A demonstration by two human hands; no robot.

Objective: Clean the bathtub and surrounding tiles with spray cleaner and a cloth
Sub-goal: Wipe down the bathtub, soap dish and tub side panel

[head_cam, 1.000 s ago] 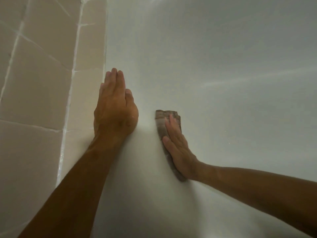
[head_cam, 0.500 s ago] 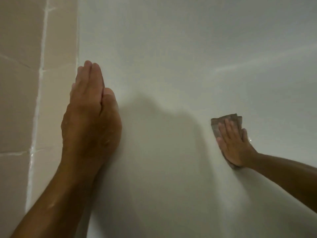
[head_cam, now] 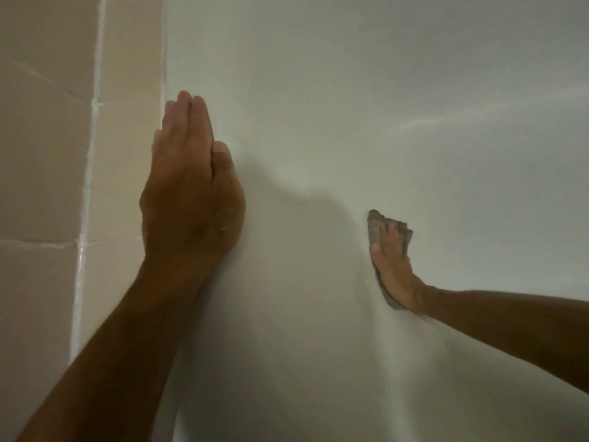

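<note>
While wiping is under way, cloth (head_cam: pixel 373 229): pinned flat to white bathtub (head_cam: pixel 350 90) wall under right hand (head_cam: pixel 393 272), fingers straight. Left hand (head_cam: pixel 191 193): flat, empty, bracing beside tiles (head_cam: pixel 41 154). Sprayer unseen; remaining work cannot be judged.

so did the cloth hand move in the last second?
Yes. The right hand, pressing the cloth flat on the tub wall, has slid rightward, away from the braced left hand near the tiles.
</note>
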